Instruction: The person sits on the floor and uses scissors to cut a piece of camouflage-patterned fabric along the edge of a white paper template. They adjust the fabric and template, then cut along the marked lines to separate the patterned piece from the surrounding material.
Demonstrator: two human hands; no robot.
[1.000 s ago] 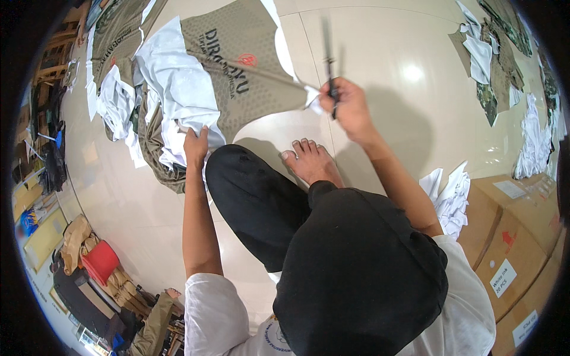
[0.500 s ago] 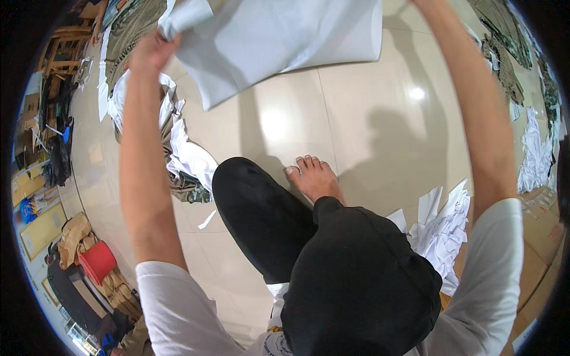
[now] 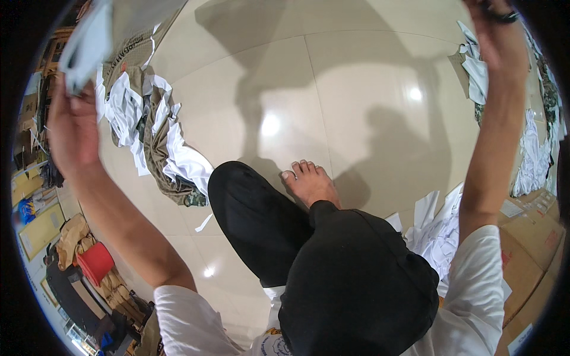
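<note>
High at the far left, my left hand (image 3: 75, 127) is closed on a white sheet (image 3: 90, 44). The sheet is smeared by motion, and much of it lies beyond the upper edge. I cannot tell whether it is cloth or paper. My right hand (image 3: 500, 43) is raised at the far right, cut off by the upper edge. A dark curved thing (image 3: 503, 16) shows at that hand, but its fingers and anything in them are hidden.
Crumpled brown and white fabric pieces (image 3: 157, 139) lie on the tiled floor (image 3: 285, 89) at left. A white pile (image 3: 436, 231) sits beside my black-clothed knee (image 3: 362, 279). A cardboard box (image 3: 528, 237), more white fabric (image 3: 531, 160) and a red container (image 3: 95, 263) stand farther out.
The white sheet has left the middle of the picture, moving up and left with my left hand. My right arm has swung outward to the right, bringing its hand into view.
</note>
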